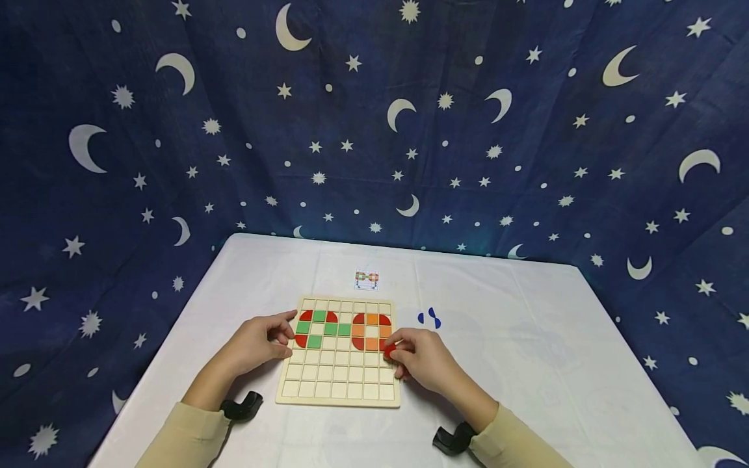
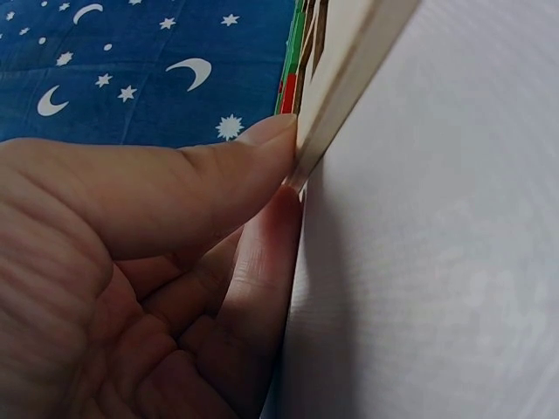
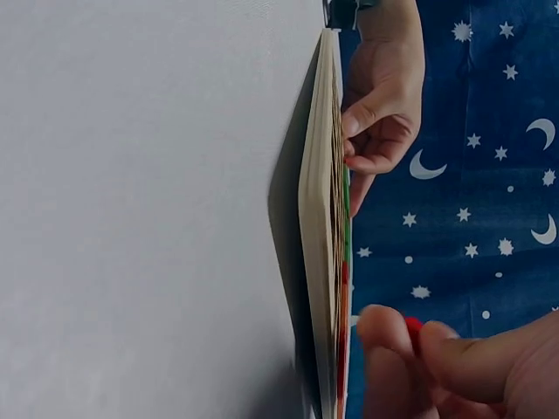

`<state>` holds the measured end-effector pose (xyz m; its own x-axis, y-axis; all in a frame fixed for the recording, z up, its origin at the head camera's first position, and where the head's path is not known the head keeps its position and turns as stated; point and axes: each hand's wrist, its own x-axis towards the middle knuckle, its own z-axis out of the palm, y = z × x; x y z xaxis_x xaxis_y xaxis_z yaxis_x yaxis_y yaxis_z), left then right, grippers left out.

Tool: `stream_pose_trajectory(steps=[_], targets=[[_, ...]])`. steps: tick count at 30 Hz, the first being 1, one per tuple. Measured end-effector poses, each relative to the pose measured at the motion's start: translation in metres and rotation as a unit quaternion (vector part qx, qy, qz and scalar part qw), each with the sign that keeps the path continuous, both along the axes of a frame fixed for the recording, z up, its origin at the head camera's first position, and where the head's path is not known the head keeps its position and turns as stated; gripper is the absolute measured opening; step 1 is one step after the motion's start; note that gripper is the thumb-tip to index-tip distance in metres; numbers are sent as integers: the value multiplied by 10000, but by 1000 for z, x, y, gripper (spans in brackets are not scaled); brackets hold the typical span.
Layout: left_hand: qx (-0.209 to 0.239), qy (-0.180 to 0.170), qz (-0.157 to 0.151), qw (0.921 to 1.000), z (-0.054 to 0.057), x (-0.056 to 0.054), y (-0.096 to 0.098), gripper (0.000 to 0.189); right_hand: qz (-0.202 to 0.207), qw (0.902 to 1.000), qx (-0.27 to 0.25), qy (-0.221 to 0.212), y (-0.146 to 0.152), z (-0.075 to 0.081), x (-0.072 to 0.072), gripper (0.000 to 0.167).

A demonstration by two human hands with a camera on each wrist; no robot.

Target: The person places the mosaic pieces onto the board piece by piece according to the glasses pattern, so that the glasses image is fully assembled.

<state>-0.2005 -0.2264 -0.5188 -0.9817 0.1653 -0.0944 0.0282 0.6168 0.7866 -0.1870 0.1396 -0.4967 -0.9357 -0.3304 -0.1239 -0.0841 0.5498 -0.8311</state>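
A pale wooden grid board (image 1: pixel 338 390) lies on the table with red, green and orange tiles set in its upper rows. They form two ring-like shapes joined by a green tile (image 1: pixel 344 329). My left hand (image 1: pixel 254 341) holds the board's left edge, the thumb (image 2: pixel 262 140) and a finger against its side. Above the board's right edge, my right hand (image 1: pixel 430 361) pinches a small red piece (image 1: pixel 389 351) between thumb and fingertip. The red piece (image 3: pixel 413 326) is mostly covered by the fingers in the right wrist view. Part of the right-hand ring's lower corner is hidden by this hand.
Several blue curved pieces (image 1: pixel 432 318) lie on the white tablecloth (image 1: pixel 497 364) right of the board. A small picture card (image 1: pixel 367 280) with a matching coloured pattern sits behind the board. A dark blue star-and-moon curtain (image 1: pixel 374 162) hangs around the table.
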Motion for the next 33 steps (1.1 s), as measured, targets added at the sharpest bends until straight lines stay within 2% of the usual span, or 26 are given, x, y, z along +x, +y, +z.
stream_pose_trajectory(steps=[7,10,21,33], targets=[[-45,-12,17,10000,1,0,1,25,51,9974,-153,706,-14,-6,-4,15],[-48,-9,14,10000,1,-1,1,25,35,9960,-191,875,-23,-8,-7,17],[13,28,-19,10000,0,-1,-1,25,100,9975,-410,559,-70,-4,-15,15],[16,-22,-12,10000,2,0,0,26,48,9979,64,648,-103,-5,-26,15]])
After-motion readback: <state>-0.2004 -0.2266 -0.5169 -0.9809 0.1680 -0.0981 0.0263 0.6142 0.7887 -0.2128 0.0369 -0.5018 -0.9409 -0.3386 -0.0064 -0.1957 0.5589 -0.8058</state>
